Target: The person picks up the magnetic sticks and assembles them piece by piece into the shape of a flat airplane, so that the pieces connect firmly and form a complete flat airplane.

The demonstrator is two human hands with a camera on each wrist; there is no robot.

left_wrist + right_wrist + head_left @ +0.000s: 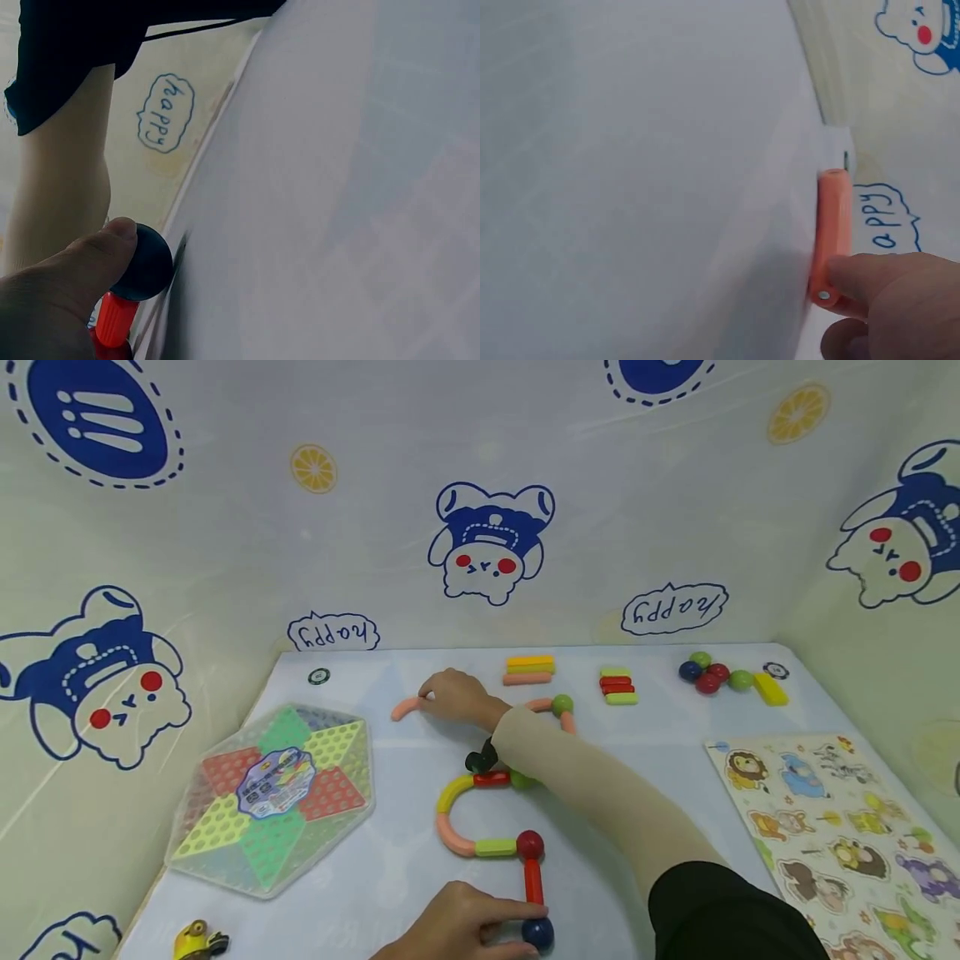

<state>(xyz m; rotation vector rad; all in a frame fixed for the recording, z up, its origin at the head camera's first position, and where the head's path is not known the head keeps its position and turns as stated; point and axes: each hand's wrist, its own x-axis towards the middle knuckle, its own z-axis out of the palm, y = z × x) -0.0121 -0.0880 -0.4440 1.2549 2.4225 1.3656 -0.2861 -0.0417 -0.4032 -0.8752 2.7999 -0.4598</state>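
Note:
My left hand pinches a dark blue ball between thumb and finger; the left wrist view shows the thumb on this ball. A red rod joins the ball to a red ball. From there a green rod, a salmon curved rod, a yellow curved rod and a red rod form a bend. Farther back, my right hand pinches one end of a separate salmon curved rod at the tabletop. My right forearm hides part of the chain.
A hexagonal plastic case lies left, with a yellow toy figure near it. Rods, short rods and several balls lie at the back. An animal sticker sheet lies right.

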